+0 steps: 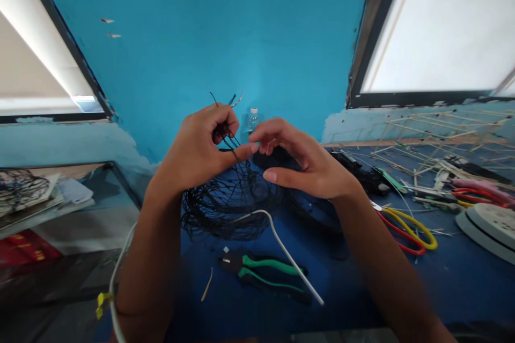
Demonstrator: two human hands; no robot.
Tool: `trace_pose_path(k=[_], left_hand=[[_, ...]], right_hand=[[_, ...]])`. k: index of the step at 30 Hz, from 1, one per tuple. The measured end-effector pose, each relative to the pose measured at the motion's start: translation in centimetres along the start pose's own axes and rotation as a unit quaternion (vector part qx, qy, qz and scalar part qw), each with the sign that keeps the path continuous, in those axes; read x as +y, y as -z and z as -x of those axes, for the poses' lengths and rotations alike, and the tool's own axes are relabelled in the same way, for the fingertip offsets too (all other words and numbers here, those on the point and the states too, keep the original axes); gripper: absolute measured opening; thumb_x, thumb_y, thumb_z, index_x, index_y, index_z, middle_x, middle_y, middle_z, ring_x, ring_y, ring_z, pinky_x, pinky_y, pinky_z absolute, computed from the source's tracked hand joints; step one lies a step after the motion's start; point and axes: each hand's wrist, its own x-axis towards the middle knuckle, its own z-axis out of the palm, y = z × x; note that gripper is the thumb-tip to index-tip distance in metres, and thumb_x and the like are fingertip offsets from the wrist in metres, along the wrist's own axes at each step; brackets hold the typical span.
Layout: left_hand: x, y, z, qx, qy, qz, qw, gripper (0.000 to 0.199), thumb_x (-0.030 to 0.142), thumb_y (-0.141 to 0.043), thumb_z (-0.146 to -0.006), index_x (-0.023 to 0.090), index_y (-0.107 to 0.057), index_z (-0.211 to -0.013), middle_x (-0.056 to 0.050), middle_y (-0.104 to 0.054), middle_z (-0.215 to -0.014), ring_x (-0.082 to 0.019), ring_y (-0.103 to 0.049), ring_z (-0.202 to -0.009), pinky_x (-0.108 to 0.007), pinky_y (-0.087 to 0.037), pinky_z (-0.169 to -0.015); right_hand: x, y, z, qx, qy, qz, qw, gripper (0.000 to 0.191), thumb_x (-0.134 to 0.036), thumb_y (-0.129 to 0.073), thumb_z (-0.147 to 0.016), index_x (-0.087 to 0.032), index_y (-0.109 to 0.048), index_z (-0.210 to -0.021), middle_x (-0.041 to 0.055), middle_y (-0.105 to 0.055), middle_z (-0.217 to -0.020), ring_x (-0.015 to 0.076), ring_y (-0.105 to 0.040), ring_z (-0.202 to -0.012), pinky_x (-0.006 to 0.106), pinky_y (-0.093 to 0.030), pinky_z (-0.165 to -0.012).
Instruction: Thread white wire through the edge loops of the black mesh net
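Note:
My left hand (205,144) is curled round several thin black wires, whose ends stick up above the fingers. Below it these wires run down into a tangled black wire mesh (225,203) over the blue table (281,316). To the right, my right hand (301,161) has its thumb and fingers apart, with nothing seen between them; its fingertips come close to my left thumb. A white cord (281,244) curves from the mesh toward the front. Pliers with green and black handles (265,273) lie in front of the mesh.
Red and yellow-handled scissors (406,230) and a white spool (488,228) lie at the right, near a thin stick frame (438,134). A clear bottle (253,119) stands by the blue wall. A shelf with papers (72,193) is at the left.

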Motion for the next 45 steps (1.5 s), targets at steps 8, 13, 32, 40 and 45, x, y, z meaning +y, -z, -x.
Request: trace_pose_path(k=[8, 13, 32, 40, 45], left_hand=[[-0.1, 0.2, 0.3, 0.081, -0.033, 0.044, 0.995, 0.041, 0.042, -0.085, -0.075, 0.022, -0.049, -0.078, 0.003, -0.046, -0.077, -0.011, -0.038, -0.065, -0.03, -0.033, -0.057], [0.4, 0.3, 0.4, 0.06, -0.063, 0.085, 0.993, 0.042, 0.043, -0.086, -0.075, 0.023, -0.049, -0.079, 0.002, -0.045, -0.081, -0.013, -0.041, -0.071, -0.03, -0.034, -0.06], [-0.9, 1.6, -1.0, -0.183, -0.004, -0.012, 0.983, 0.046, 0.036, -0.086, -0.067, 0.022, -0.052, -0.094, 0.003, -0.05, -0.085, -0.012, -0.043, -0.072, -0.025, -0.038, -0.062], [2.2, 0.2, -5.5, -0.277, -0.141, -0.104, 0.945, 0.02, 0.015, -0.062, -0.067, 0.022, -0.044, -0.075, 0.003, -0.057, -0.077, -0.013, -0.047, -0.065, -0.029, -0.033, -0.062], [2.6, -0.8, -7.8, -0.319, -0.171, -0.064, 0.93, 0.018, 0.015, -0.058, -0.067, 0.022, -0.042, -0.071, 0.003, -0.058, -0.075, -0.014, -0.047, -0.065, -0.03, -0.033, -0.061]], right_hand=[[-0.9, -1.3, -0.2, 0.013, -0.06, 0.127, 0.99, 0.031, -0.033, -0.071, -0.092, -0.019, -0.058, -0.116, 0.0043, -0.061, -0.108, 0.0159, -0.056, -0.094, 0.031, -0.048, -0.083], [1.3, -1.8, -0.6, -0.004, -0.052, -0.004, 0.999, 0.034, -0.031, -0.067, -0.094, -0.021, -0.055, -0.124, 0.0041, -0.06, -0.111, 0.0151, -0.055, -0.097, 0.029, -0.047, -0.082], [5.0, -1.1, -0.4, -0.059, -0.134, -0.163, 0.976, 0.037, -0.044, -0.071, -0.093, -0.016, -0.062, -0.116, 0.0026, -0.064, -0.098, 0.0124, -0.061, -0.089, 0.027, -0.05, -0.081], [3.9, -0.1, -1.0, 0.196, -0.117, -0.226, 0.947, 0.048, -0.055, -0.066, -0.093, -0.023, -0.057, -0.128, -0.0011, -0.063, -0.085, 0.009, -0.053, -0.065, 0.025, -0.041, -0.059], [4.2, 1.3, -0.7, 0.274, -0.105, -0.252, 0.922, 0.041, -0.058, -0.066, -0.091, -0.02, -0.068, -0.108, -0.0012, -0.062, -0.075, 0.0082, -0.056, -0.063, 0.023, -0.045, -0.057]])
